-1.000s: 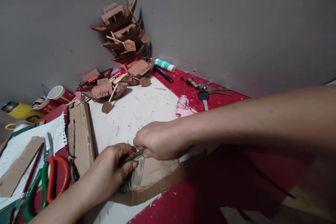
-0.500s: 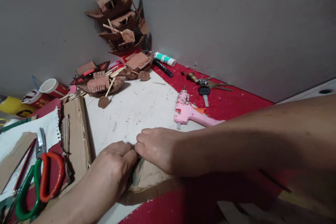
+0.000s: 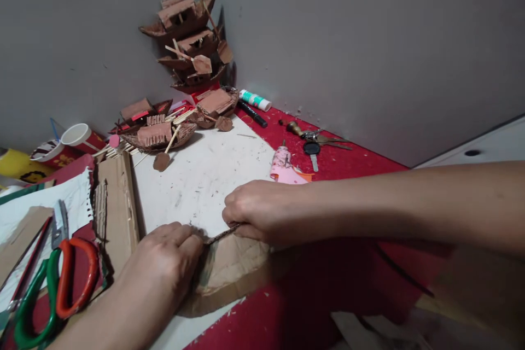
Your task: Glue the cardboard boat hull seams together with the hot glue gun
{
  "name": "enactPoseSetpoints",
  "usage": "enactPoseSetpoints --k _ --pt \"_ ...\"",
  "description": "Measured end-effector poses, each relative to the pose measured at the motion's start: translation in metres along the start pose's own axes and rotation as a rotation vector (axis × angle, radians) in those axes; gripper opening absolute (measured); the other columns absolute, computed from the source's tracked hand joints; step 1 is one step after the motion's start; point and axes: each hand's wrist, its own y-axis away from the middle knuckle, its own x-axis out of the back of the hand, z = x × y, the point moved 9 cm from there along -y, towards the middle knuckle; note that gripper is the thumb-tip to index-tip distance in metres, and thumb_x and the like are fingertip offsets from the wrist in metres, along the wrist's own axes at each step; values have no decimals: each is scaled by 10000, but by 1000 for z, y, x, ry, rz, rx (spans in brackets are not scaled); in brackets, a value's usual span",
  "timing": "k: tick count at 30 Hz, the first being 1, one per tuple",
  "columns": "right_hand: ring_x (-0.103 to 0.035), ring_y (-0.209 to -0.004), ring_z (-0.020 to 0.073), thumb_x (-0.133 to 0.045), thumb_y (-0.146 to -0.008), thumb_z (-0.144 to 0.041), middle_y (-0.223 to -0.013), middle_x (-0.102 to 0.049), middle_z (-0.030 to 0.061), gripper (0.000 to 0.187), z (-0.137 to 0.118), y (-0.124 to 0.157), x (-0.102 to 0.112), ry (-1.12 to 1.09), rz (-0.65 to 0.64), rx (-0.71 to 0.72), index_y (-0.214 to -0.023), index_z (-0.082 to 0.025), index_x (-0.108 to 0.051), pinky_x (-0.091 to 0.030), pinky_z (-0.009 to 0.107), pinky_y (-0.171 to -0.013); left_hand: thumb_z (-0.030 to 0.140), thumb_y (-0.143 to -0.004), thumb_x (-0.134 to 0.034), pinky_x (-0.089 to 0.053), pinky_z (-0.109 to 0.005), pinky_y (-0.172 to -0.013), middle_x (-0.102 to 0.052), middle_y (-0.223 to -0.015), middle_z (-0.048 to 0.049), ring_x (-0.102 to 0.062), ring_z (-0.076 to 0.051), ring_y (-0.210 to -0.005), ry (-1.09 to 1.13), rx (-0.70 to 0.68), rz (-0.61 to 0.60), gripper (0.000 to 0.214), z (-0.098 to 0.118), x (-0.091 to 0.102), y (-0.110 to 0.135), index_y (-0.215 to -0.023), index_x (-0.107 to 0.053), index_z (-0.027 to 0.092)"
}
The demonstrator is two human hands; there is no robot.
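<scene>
Grey walls meet in a corner behind your white work board [image 3: 213,175], which lies on a red table cover [image 3: 348,161]. Your left hand [image 3: 164,262] lies palm down on the brown cardboard piece [image 3: 233,270] at the near edge of the board. Its fingers are together and a little bent; whether they nip something under them I cannot tell. Your right hand [image 3: 254,210] is closed in a pinch on one end of a thin cardboard strip [image 3: 221,235], and the other end reaches the left fingertips. I judge that you are pulling this strip away along the cardboard's edge. The next move needs firm pressure from the left hand and a slow, low pull, so the strip does not break. A pink glue gun [image 3: 285,167] lies just behind the right hand, and scissors [image 3: 57,284] lie at your left.
</scene>
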Motion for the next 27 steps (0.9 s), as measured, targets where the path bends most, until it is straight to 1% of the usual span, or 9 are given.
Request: enactPoseSetpoints --k 5,7,10,13,16,19,22,24,27 --pt "-571 -797 175 -518 -841 -221 -888 -676 82 182 4 -11 -4 -45 -2 28 -886 -159 -683 -358 272 -649 225 -878 -482 -417 -284 -682 -619 -803 -24 -574 -176 -777 205 184 -140 128 -14 -10 -9 -838 -601 205" --pt "-574 -803 176 -518 -846 -236 -897 -677 78 193 3 -16 -6 -67 -10 21 -915 -164 -683 -361 269 -650 230 -853 -516 -406 -272 -657 -623 -786 -14 -572 -170 -752 270 236 -166 89 -17 -15 -15 -816 -592 204" --pt "-578 -790 169 -501 -862 -204 -905 -682 74 201 2 -18 -11 -62 -71 -12 -944 -161 -679 -368 267 -649 202 -843 -509 -378 -249 -589 -606 -710 5 -538 -139 -649 341 264 -184 115 -18 -22 -22 -742 -563 195" --pt "-569 -768 168 -527 -846 -151 -900 -678 82 174 -6 -16 -14 19 -121 15 -935 -129 -675 -375 273 -647 162 -859 -469 -387 -238 -599 -599 -706 7 -532 -126 -646 362 180 -144 153 -10 -20 -26 -739 -560 189" --pt "-553 -793 181 -541 -828 -100 -903 -661 88 150 -20 -9 -14 125 -91 101 -907 -106 -668 -385 287 -671 119 -870 -434 -410 -253 -631 -602 -745 -18 -540 -141 -688 274 16 -55 183 6 -10 -26 -793 -588 178" --pt "-527 -743 192 -454 -829 -21 -839 -635 81 230 -32 0 -14 253 31 210 -854 -120 -660 -377 320 -663 71 -854 -420 -409 -273 -589 -580 -717 -40 -510 -158 -654 110 -123 0 212 21 -4 -23 -740 -574 162" --pt "-492 -691 201 -424 -834 -25 -763 -603 82 253 -44 9 -15 344 174 326 -795 -139 -646 -358 349 -637 53 -849 -428 -418 -297 -568 -572 -706 -48 -490 -170 -632 -50 -205 26 214 33 -3 -18 -713 -558 157" --pt "-490 -695 197 -456 -844 -65 -751 -598 79 214 -44 8 -20 333 183 322 -771 -147 -640 -354 344 -625 48 -837 -455 -437 -313 -573 -581 -716 -51 -495 -179 -635 -141 -232 18 179 39 -6 -15 -740 -565 151" --pt "-518 -753 204 -485 -851 -95 -784 -613 80 180 -40 3 -21 301 157 256 -788 -149 -646 -356 328 -615 21 -797 -489 -465 -327 -599 -602 -743 -54 -517 -190 -658 -264 -233 -16 157 44 -12 -12 -781 -574 152"
